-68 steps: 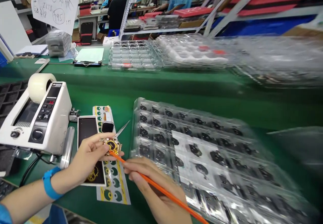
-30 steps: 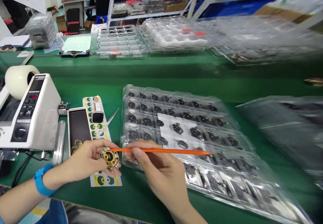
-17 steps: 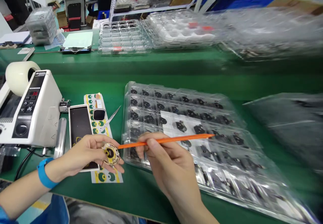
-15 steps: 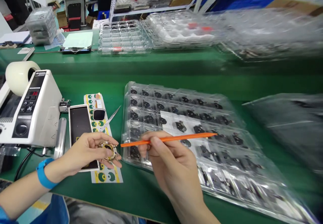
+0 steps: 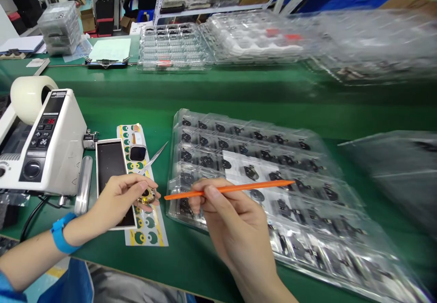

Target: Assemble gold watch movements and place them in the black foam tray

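My left hand (image 5: 126,198), with a blue band at the wrist, is closed on a round gold and silver ring-shaped part (image 5: 147,196) like a watch case. Fingers hide some of it. My right hand (image 5: 235,225) pinches an orange pointed stick (image 5: 232,188), held nearly level, its blunt end close to the gold part. Under my left hand lie a white-rimmed box with a dark inside (image 5: 111,159) and a sticker sheet (image 5: 150,239) of green and yellow shapes. On the sheet rest tweezers (image 5: 155,157) and a small dark-faced square piece (image 5: 137,152).
A clear tray (image 5: 218,132) of black parts spreads beyond and beside my right hand. At left stands a white tape dispenser (image 5: 58,143). More clear trays (image 5: 174,48) and a clipboard (image 5: 111,50) sit on the back ledge. A grey plastic bag (image 5: 396,166) lies at right.
My left thumb has shifted on the gold part, which is now tilted differently in the fingers. The right hand holds the orange stick much as before. The view has swung slightly left.
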### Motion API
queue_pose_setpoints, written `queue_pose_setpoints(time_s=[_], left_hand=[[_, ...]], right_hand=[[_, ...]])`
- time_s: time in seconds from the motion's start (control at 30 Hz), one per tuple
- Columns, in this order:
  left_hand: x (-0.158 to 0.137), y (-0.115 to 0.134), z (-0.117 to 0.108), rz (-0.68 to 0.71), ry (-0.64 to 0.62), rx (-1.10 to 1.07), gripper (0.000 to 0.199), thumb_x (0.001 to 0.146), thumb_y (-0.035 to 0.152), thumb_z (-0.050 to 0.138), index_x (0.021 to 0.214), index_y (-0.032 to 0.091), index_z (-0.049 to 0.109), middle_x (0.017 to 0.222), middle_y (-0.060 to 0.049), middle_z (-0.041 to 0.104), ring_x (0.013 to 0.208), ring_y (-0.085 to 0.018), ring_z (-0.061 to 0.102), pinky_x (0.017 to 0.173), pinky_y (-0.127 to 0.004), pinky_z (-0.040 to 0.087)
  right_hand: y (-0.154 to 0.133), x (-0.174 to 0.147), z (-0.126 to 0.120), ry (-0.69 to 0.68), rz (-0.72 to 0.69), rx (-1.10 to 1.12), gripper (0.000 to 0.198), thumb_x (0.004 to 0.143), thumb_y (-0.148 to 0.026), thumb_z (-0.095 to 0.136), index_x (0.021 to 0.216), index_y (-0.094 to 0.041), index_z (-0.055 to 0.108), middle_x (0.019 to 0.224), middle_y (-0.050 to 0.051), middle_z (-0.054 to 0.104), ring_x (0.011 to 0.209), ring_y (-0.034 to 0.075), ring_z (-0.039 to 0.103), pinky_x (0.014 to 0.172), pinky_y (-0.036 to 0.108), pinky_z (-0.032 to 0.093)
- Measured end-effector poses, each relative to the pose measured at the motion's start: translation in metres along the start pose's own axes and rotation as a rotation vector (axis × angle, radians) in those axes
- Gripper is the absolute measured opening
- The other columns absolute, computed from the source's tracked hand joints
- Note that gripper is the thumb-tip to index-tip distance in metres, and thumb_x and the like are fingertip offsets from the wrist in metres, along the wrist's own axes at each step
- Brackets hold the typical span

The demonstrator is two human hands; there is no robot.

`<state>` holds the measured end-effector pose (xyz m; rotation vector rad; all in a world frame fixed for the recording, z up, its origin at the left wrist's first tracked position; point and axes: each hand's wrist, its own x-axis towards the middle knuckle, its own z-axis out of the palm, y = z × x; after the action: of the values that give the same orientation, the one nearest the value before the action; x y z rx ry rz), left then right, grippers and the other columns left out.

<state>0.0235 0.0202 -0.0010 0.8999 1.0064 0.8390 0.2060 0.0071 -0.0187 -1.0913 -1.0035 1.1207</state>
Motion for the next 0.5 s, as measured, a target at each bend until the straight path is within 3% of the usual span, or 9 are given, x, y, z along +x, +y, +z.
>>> queue_pose_setpoints(time_s=[0.17, 0.37, 0.5], left_hand=[[0.0010, 0.0008, -0.0010, -0.076, 0.010, -0.111, 0.026, 0.079, 0.039, 0.071, 0.090, 0.015, 0.070, 0.077, -0.004, 0.070, 0.073, -0.019, 0.072, 0.064, -0.029, 0.060], [0.0007, 0.0014, -0.0018, -0.063, 0.013, -0.107, 0.022, 0.081, 0.032, 0.067, 0.094, 0.014, 0.072, 0.083, -0.005, 0.072, 0.076, -0.018, 0.073, 0.069, -0.028, 0.062], [0.0017, -0.0002, -0.0028, -0.060, -0.014, -0.133, 0.022, 0.073, 0.021, 0.074, 0.094, 0.015, 0.070, 0.079, -0.001, 0.071, 0.074, -0.016, 0.073, 0.067, -0.025, 0.061]], right_hand=[[0.0010, -0.0009, -0.0009, -0.030, 0.004, -0.013, 0.031, 0.079, -0.052, 0.072, 0.071, -0.022, 0.070, 0.062, 0.001, 0.060, 0.051, 0.012, 0.053, 0.044, 0.025, 0.044], [0.0004, 0.0004, 0.0007, -0.035, 0.039, 0.063, 0.030, 0.077, -0.050, 0.074, 0.068, -0.022, 0.073, 0.062, 0.001, 0.059, 0.051, 0.012, 0.052, 0.045, 0.024, 0.043], [0.0007, 0.0036, -0.0002, -0.047, 0.056, 0.102, 0.034, 0.077, -0.052, 0.073, 0.068, -0.020, 0.073, 0.062, 0.002, 0.059, 0.051, 0.012, 0.051, 0.046, 0.025, 0.043]])
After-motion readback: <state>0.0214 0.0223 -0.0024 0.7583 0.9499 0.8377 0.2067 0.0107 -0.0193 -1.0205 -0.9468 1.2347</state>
